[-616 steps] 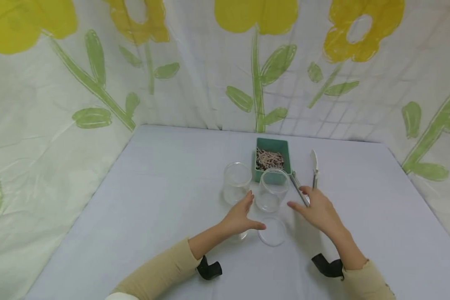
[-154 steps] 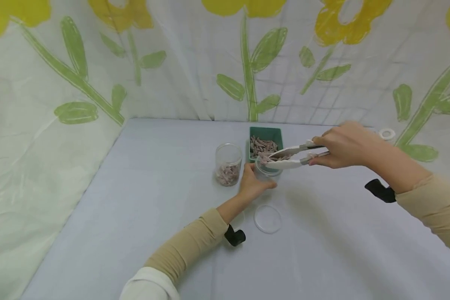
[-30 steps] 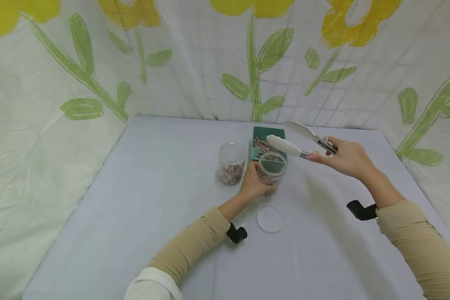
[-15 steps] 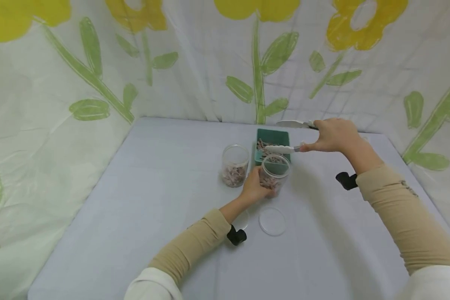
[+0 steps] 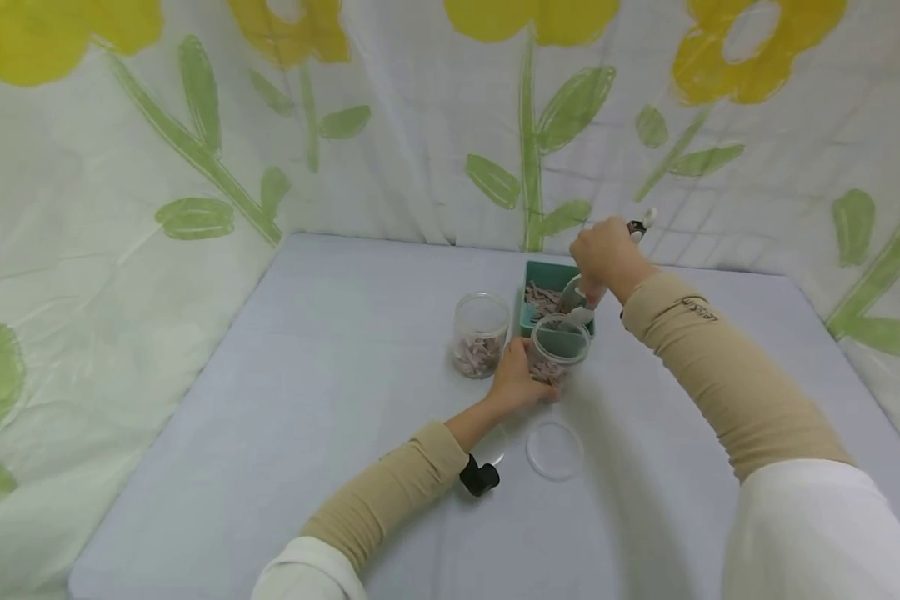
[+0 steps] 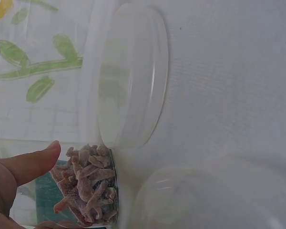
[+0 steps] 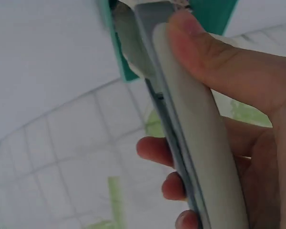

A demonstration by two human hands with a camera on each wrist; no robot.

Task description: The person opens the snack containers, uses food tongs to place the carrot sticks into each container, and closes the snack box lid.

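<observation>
In the head view my left hand [image 5: 519,377] grips a clear jar [image 5: 559,343] partly filled with brownish-pink dried strips, its thumb also showing beside the strips [image 6: 88,186] in the left wrist view. My right hand [image 5: 607,254] holds white-headed tongs [image 7: 195,129], thumb on one arm and fingers around the other. Their heads reach down into the green tray [image 5: 543,271], among more strips [image 5: 542,297], just behind the held jar. The tips are partly hidden, so whether they pinch any strips cannot be told.
A second clear jar [image 5: 481,325], partly filled with strips, stands left of the held one. A clear round lid [image 5: 555,451] lies in front of the jars. Another lid [image 5: 492,446] is partly covered by the left forearm. A flower-printed curtain [image 5: 390,183] hangs behind the table.
My right hand has swung left and lowered the tongs from above the tray into it, their arms closer together. My left hand still holds the jar in place.
</observation>
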